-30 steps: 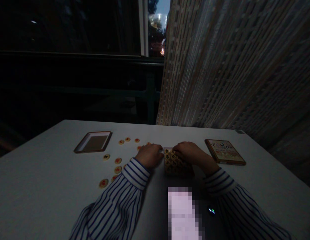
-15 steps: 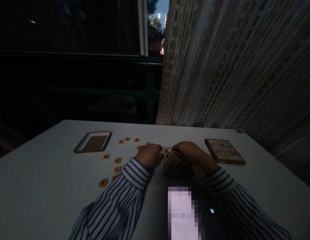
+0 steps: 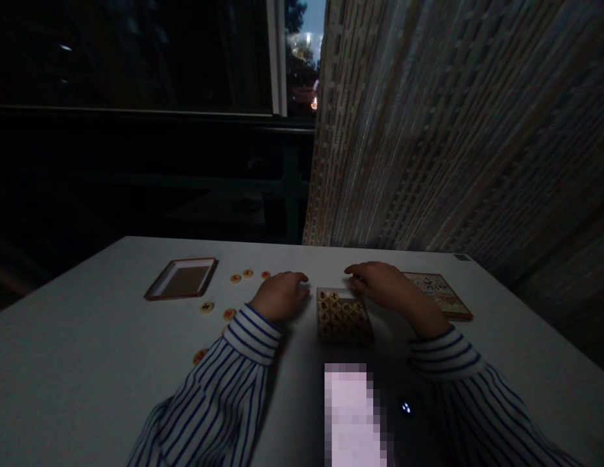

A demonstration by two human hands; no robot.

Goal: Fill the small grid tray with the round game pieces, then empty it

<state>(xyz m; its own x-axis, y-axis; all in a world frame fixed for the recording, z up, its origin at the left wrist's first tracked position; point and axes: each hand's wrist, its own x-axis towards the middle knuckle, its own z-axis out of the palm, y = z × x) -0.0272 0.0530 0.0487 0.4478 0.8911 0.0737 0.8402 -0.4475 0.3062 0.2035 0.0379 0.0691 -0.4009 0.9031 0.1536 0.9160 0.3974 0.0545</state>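
Note:
An open box (image 3: 344, 334) in front of me holds rows of round Chinese chess pieces (image 3: 335, 306) with dark characters; part of its far row has no pieces. Left of the box, my left hand (image 3: 281, 296) hovers over the table, fingers loosely bent and slightly apart, with nothing visible in them. My right hand (image 3: 382, 284) is just beyond the box's right far corner, index finger and thumb spread, holding nothing I can see. Loose pieces with red characters (image 3: 229, 314) lie around my left hand and sleeve, some hidden. One loose piece (image 3: 207, 307) bears a dark character.
A shallow open lid or tray (image 3: 204, 287) lies at the table's far left. A flat printed box (image 3: 445, 297) rests at the right, partly behind my right hand. A lit phone-like screen (image 3: 355, 415), blurred out, is close to me. A string curtain (image 3: 379, 130) hangs beyond the table.
My right hand has lifted off the pieces in the box and moved back right, its fingers opening. My left hand has shifted a little left, away from the box.

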